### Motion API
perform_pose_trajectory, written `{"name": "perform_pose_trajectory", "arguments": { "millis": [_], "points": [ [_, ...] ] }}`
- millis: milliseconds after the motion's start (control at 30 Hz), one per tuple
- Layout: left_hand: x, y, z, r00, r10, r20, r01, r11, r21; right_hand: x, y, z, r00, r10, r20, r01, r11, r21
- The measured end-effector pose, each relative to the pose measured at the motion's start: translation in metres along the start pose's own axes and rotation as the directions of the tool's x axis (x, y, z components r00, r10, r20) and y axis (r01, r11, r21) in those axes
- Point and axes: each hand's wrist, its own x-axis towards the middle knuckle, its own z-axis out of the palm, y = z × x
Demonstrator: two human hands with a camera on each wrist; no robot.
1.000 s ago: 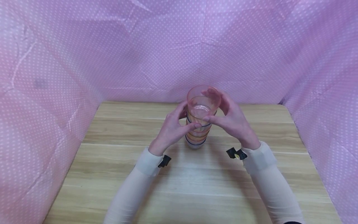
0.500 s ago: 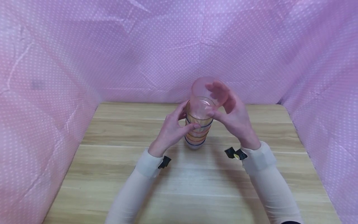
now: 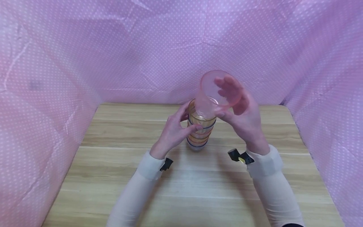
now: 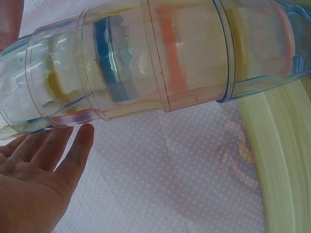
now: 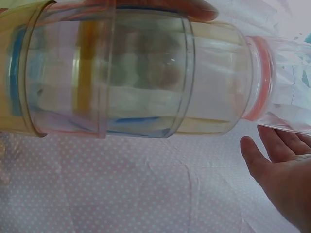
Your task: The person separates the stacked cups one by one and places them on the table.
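Note:
A stack of nested clear tumblers (image 3: pixel 199 135) with yellow, pink and blue tints stands upright on the table. My left hand (image 3: pixel 175 130) grips it near the top, thumb in front and fingers behind. In my right hand (image 3: pixel 248 116) is a clear pink tumbler (image 3: pixel 206 90), held between thumb and fingers and tilted. Its base is at the mouth of the yellow-tinted tumbler (image 3: pixel 193 117) topping the stack. From the right wrist, the pink tumbler's base (image 5: pixel 262 77) shows right at that tumbler's rim. The left wrist view has the stack (image 4: pixel 131 58) lying across it, left fingers (image 4: pixel 80 145) alongside.
The wood-grain table (image 3: pixel 181 195) extends around the stack on all sides. Pink dotted cloth (image 3: pixel 141 56) hangs behind it and at both sides. Each wrist wears a white band with a small black camera (image 3: pixel 166 164).
My right hand has drawn the pink tumbler up and to the right out of the stack, tilting it. My left hand has kept its grip on the stack in nearly the same place.

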Motion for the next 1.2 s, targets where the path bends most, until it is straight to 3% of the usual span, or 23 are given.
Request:
{"name": "perform_pose_trajectory", "arguments": {
  "millis": [200,767,1000,1200],
  "points": [
    [0.0,0.0,0.0,1.0,-0.015,0.002,0.015,1.0,-0.003,-0.003,-0.008,0.0,1.0,-0.015,-0.016,0.016,0.999,0.031],
    [-0.001,-0.001,0.001,0.999,0.036,-0.008,-0.037,0.999,-0.012,-0.024,-0.028,-0.014,0.99,-0.048,-0.134,0.065,0.99,0.123],
    [-0.001,-0.002,0.003,0.999,0.041,-0.008,-0.041,0.999,-0.023,-0.034,-0.033,-0.023,0.982,-0.087,-0.17,0.119,0.975,0.189],
    [-0.001,-0.002,0.003,0.999,0.041,-0.004,-0.041,0.999,-0.031,-0.041,-0.034,-0.03,0.978,-0.101,-0.182,0.128,0.981,0.147]
  ]
}}
